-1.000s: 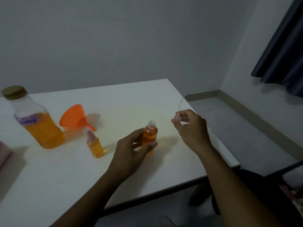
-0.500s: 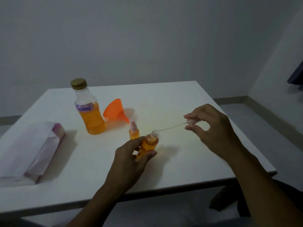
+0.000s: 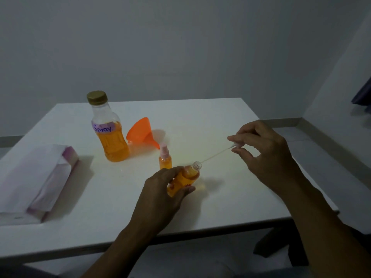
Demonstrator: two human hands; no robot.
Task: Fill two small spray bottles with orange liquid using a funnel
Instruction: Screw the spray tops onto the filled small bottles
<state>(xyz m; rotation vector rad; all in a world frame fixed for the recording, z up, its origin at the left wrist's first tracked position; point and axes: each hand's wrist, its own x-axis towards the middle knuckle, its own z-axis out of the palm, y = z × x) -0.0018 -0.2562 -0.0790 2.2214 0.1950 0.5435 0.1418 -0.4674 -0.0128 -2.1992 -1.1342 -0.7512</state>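
My left hand (image 3: 160, 195) grips a small open spray bottle (image 3: 186, 176) full of orange liquid, tilted with its neck toward the right. My right hand (image 3: 263, 153) pinches the spray pump head (image 3: 235, 144); its thin dip tube (image 3: 215, 155) runs down to the bottle's mouth. A second small spray bottle (image 3: 165, 157), capped with a pink pump and filled orange, stands upright just behind. The orange funnel (image 3: 143, 133) lies on its side next to the large capped bottle (image 3: 109, 135) labelled "Spray", half full of orange liquid.
Everything rests on a white table (image 3: 220, 117) against a grey wall. A white and pink tissue pack (image 3: 38, 183) lies at the left. The table's right edge drops to a tiled floor; a dark curtain (image 3: 363, 95) hangs far right.
My view swung left, bringing the tissue pack into sight. My right hand lowered the pump from tube-upward to tube aimed at the bottle's mouth, and my left hand tilted the bottle toward it.
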